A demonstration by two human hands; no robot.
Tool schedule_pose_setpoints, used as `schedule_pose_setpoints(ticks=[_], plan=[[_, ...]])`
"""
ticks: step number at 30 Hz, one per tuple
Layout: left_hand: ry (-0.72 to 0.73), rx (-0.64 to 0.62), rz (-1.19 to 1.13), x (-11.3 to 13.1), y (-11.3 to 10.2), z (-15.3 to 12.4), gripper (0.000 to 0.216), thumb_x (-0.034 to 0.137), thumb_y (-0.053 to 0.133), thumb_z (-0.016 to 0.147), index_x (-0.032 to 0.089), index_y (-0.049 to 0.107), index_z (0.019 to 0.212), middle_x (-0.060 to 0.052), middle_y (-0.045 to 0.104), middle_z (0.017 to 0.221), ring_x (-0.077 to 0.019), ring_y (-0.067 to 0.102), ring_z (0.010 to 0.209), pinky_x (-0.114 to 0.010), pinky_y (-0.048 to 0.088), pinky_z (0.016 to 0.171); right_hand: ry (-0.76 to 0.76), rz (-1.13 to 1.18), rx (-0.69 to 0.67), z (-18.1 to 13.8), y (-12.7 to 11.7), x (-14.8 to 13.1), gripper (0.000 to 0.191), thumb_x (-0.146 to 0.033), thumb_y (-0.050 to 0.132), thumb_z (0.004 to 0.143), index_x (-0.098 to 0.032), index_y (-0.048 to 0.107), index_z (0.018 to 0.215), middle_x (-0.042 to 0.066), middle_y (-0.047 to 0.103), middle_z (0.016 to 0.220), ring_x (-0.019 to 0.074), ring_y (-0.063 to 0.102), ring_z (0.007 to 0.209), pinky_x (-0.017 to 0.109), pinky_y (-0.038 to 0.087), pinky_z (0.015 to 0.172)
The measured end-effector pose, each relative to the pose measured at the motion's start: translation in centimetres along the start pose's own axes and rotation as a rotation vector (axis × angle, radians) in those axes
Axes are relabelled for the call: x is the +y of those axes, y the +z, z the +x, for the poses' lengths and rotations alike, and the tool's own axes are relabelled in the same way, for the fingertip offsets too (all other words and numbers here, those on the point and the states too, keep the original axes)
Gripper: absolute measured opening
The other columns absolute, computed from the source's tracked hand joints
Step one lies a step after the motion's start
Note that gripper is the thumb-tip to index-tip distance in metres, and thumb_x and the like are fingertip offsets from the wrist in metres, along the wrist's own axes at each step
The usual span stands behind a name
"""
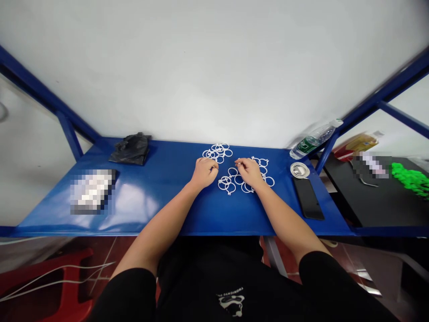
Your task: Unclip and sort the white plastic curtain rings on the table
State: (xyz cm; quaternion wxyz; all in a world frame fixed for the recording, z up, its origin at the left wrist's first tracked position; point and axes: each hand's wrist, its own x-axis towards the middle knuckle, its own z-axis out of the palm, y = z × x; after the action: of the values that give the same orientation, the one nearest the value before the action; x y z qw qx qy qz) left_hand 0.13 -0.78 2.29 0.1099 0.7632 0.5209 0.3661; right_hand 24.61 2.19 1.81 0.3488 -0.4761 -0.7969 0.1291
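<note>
White plastic rings with small tabs lie in loose groups on the blue table [174,210]. My left hand [205,172] is closed with curled fingers, just in front of the far group of rings [219,151]. Whatever its fingertips hold, if anything, is too small to make out. My right hand [250,172] is also closed, its thumb and forefinger bent toward the left hand; I cannot make out what lies in them. Rings [248,187] spread beneath and around that hand, and a smaller cluster of rings [227,184] lies between the two wrists.
A black plastic bag [131,150] and a blurred-out item [92,191] lie at left. On the right are a water bottle [313,141], a white roll [299,170] and a black phone [308,199]. A black side table [378,201] bears green pieces [410,179]. Blue frame bars flank the table.
</note>
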Motion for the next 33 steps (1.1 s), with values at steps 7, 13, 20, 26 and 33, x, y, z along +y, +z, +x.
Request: schedule_pose_setpoints(ticks=[7,13,20,26,33], plan=[[0.072,-0.027,-0.014,-0.1,0.1,0.0,0.022,0.011,0.047,0.082,0.021,0.06,0.066,-0.002,0.07,0.076,-0.0201,0.063,0.082,-0.042,0.041,0.09,-0.021,0.016,0.026,0.0,0.1,0.3,0.025,-0.015,0.053,0.087,-0.025,0.076,0.09,0.003,0.08,0.088,0.0255,0.071,0.087,0.044,0.051,0.09],[0.141,-0.041,-0.082,-0.4,0.3,0.0,0.023,0.011,0.045,0.084,0.021,0.06,0.068,-0.004,0.069,0.078,-0.0212,0.061,0.083,-0.041,0.044,0.084,-0.045,0.017,0.026,0.0,-0.3,0.2,0.026,-0.015,0.051,0.086,-0.025,0.074,0.08,0.003,0.079,0.086,0.0246,0.069,0.086,0.043,0.049,0.089],[0.149,-0.019,-0.15,-0.6,0.5,-0.2,0.02,0.009,0.043,0.085,0.023,0.056,0.077,-0.004,0.065,0.08,-0.0222,0.057,0.083,-0.038,0.048,0.08,-0.076,0.056,0.053,0.0,-0.3,0.3,0.031,-0.011,0.048,0.087,-0.025,0.075,0.08,0.002,0.077,0.083,0.0235,0.069,0.084,0.043,0.049,0.089],[0.131,-0.01,-0.167,-0.9,0.8,-0.4,0.02,0.007,0.045,0.083,0.023,0.057,0.083,-0.003,0.066,0.084,-0.0221,0.06,0.087,-0.037,0.05,0.082,-0.071,0.07,0.04,-0.1,-0.2,-0.1,0.031,-0.017,0.05,0.093,-0.025,0.077,0.104,0.003,0.079,0.088,0.0247,0.07,0.088,0.044,0.051,0.089],[0.059,-0.034,-0.157,-0.8,1.0,-0.5,0.023,0.008,0.047,0.087,0.022,0.065,0.093,-0.003,0.071,0.086,-0.021,0.066,0.09,-0.036,0.053,0.085,-0.084,0.07,0.023,-0.1,-0.2,-0.1,0.029,-0.018,0.051,0.094,-0.025,0.078,0.104,0.004,0.079,0.09,0.0251,0.07,0.09,0.044,0.051,0.09]])
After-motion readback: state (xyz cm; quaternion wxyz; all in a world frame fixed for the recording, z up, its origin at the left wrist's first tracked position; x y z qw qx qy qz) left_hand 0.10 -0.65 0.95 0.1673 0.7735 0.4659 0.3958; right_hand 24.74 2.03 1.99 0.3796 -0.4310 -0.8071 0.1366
